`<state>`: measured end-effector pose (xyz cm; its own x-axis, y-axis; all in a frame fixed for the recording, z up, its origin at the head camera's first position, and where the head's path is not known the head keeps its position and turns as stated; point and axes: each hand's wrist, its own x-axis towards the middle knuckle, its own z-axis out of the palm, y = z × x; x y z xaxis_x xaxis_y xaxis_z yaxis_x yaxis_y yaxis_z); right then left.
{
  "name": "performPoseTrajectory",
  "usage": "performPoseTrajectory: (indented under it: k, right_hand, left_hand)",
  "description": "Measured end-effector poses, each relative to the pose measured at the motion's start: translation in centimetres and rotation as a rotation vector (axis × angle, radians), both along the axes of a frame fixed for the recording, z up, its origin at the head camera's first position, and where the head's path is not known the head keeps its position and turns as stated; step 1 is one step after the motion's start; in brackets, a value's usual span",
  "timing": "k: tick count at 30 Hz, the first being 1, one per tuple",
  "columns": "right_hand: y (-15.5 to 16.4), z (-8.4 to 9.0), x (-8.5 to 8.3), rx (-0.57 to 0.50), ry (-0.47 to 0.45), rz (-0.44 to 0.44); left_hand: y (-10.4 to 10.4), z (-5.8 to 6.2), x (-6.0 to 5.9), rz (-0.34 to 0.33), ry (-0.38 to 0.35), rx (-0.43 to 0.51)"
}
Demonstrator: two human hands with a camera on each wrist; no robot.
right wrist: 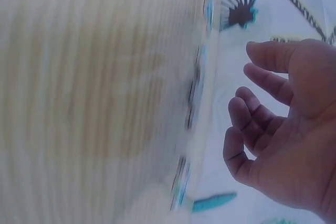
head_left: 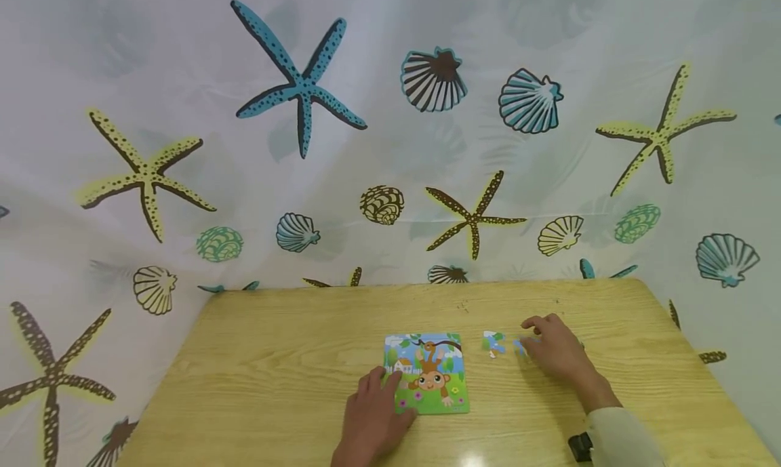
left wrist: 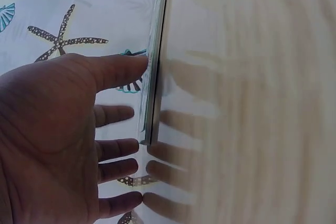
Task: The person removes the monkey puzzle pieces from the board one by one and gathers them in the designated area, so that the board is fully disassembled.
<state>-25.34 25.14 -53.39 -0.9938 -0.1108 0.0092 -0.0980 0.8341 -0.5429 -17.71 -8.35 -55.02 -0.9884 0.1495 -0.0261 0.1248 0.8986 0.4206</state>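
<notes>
Two hands at a square cartoon-monkey jigsaw puzzle board (head_left: 427, 372) on a pale wooden table (head_left: 274, 379).

The left hand (head_left: 372, 419) rests flat on the board's near-left corner, fingers (left wrist: 118, 114) straight and spread, gripping nothing. Just right of the board lie two small blue-and-white loose puzzle pieces (head_left: 494, 343). The right hand (head_left: 558, 348) hovers over the one farther from the board, fingers loosely curled; it seems to hold nothing, though the wrist view is blurred. A starfish-and-shell printed curtain (head_left: 390, 148) hangs behind the table.
</notes>
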Motion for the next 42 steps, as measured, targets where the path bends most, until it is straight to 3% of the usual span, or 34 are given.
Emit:
performPoseTrajectory:
  k: [6, 11, 16, 19, 28, 37, 42]
  right_hand:
    - [-4.8, -0.3, -0.6, -0.008, 0.02, 0.081]
    - [-9.1, 0.0, -0.5, 0.008, 0.03, 0.188]
    - [-13.0, 0.3, -0.4, 0.064, 0.033, 0.34]
    - [-14.8, 0.2, -0.3, 0.116, 0.015, 0.387]
    - [-17.4, -0.5, -0.5, 0.249, -0.034, 0.391]
    - [-18.1, -0.1, -0.7, 0.134, -0.107, 0.415]
    - [-18.6, 0.2, -1.1, 0.134, -0.182, 0.393]
  left_hand:
    - [-0.4, 0.0, -0.2, 0.085, -0.002, -0.059]
    - [-0.8, 0.1, -0.4, 0.108, -0.059, -0.083]
    - [-1.1, 0.2, -0.6, 0.108, -0.079, -0.093]
    - [-1.1, 0.3, -0.7, 0.106, -0.084, -0.091]
    - [-1.2, 0.6, -0.4, 0.097, -0.071, -0.092]
    - [-1.2, 0.6, -0.4, 0.112, -0.09, -0.08]
    - [-1.2, 0.4, -0.6, 0.113, -0.095, -0.072]
